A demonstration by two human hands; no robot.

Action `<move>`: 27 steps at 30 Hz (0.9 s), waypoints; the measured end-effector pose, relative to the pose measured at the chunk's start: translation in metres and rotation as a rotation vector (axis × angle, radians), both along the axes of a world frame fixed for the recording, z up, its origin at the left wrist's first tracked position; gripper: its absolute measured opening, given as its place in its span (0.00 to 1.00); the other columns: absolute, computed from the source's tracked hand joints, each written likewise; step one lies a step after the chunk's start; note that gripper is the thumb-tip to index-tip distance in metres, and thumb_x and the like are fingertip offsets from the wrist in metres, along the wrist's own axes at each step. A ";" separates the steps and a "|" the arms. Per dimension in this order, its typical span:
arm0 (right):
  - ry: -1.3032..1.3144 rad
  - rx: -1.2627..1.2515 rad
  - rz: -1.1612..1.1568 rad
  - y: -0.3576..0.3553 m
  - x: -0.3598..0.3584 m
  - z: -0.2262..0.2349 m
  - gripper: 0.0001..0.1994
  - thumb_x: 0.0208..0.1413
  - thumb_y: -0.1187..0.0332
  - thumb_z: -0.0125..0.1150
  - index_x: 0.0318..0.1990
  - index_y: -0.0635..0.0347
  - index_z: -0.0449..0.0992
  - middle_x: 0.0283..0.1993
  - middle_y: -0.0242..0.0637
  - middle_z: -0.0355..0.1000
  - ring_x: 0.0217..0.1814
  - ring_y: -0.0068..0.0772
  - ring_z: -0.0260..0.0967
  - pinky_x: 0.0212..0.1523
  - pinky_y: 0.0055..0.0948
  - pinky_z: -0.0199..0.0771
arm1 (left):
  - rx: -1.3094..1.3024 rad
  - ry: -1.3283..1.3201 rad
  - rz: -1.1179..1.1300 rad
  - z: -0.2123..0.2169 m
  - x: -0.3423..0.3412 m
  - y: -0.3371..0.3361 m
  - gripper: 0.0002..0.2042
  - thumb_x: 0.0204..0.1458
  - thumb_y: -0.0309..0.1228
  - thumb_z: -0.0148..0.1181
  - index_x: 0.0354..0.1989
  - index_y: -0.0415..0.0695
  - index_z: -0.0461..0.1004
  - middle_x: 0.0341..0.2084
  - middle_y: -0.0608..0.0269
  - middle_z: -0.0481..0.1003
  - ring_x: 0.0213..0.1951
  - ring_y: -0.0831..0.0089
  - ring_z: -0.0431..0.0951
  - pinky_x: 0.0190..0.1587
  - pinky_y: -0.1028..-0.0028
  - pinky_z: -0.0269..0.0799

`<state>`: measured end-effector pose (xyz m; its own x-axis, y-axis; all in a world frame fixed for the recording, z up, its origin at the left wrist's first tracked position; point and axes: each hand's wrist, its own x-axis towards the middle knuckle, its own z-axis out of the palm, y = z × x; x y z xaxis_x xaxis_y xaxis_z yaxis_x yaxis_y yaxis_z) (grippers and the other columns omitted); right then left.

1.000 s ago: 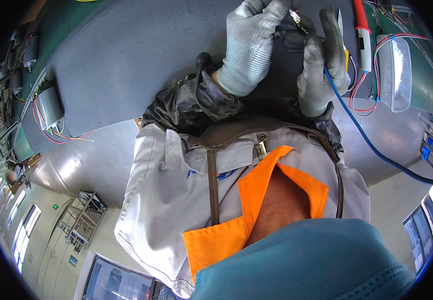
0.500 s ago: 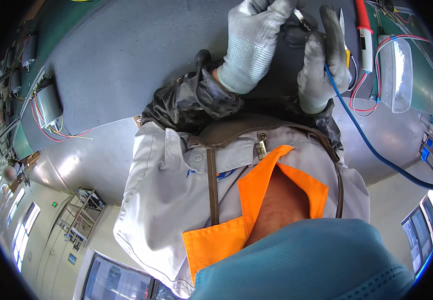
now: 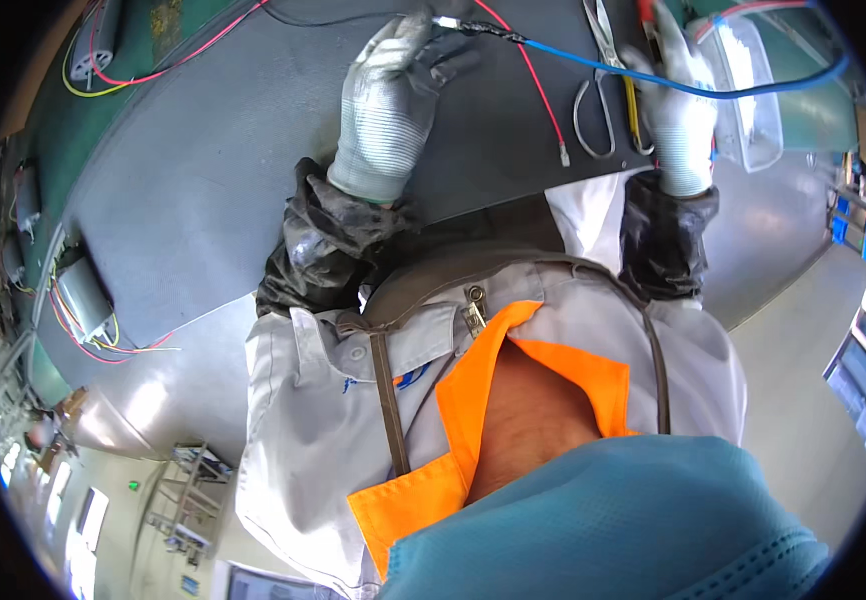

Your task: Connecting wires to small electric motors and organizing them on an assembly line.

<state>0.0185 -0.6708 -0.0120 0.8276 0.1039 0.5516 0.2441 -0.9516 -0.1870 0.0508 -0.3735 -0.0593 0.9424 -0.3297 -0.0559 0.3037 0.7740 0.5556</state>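
sees the gloved left hand [image 3: 388, 110] over the dark counter [image 3: 243, 130], right beside a white connector [image 3: 445, 22] and black-wrapped joint [image 3: 493, 31] at the left end of the blue cable [image 3: 573, 56]; sees its fingers loosely curved and partly parted, but cannot tell whether pinching the connector or just near it. finds the cable stretching rightward along the top, in front of the gloved right hand [image 3: 681, 110], blurred; cannot tell the spread of its fingers, nor any hold. notes a red wire [image 3: 538, 89] under the joint, scissors [image 3: 604, 42] and a yellow-handled tool [image 3: 633, 112] between the hands, and a clear tray [image 3: 765, 142] just right of the right hand.
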 end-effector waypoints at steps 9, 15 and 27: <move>0.420 0.999 -0.006 -0.015 0.056 -0.002 0.23 0.56 0.81 0.65 0.61 0.67 0.77 0.55 0.34 0.79 0.50 0.20 0.75 0.51 0.20 0.75 | 0.065 -0.010 -0.012 0.025 -0.012 -0.004 0.14 0.69 0.33 0.52 0.55 0.37 0.73 0.54 0.49 0.77 0.56 0.62 0.78 0.60 0.53 0.75; 0.642 0.919 0.167 0.039 0.122 0.011 0.20 0.56 0.82 0.65 0.58 0.71 0.78 0.54 0.40 0.80 0.52 0.23 0.76 0.54 0.19 0.75 | 0.102 -0.049 0.003 0.023 -0.008 0.003 0.16 0.69 0.34 0.51 0.57 0.36 0.72 0.54 0.50 0.76 0.57 0.63 0.77 0.60 0.56 0.75; 0.375 0.682 0.023 -0.010 0.098 -0.002 0.17 0.54 0.73 0.69 0.53 0.63 0.83 0.36 0.30 0.81 0.34 0.19 0.75 0.39 0.20 0.75 | 0.045 -0.051 0.093 0.018 -0.011 -0.004 0.19 0.66 0.38 0.57 0.55 0.32 0.72 0.46 0.55 0.78 0.50 0.66 0.79 0.53 0.62 0.79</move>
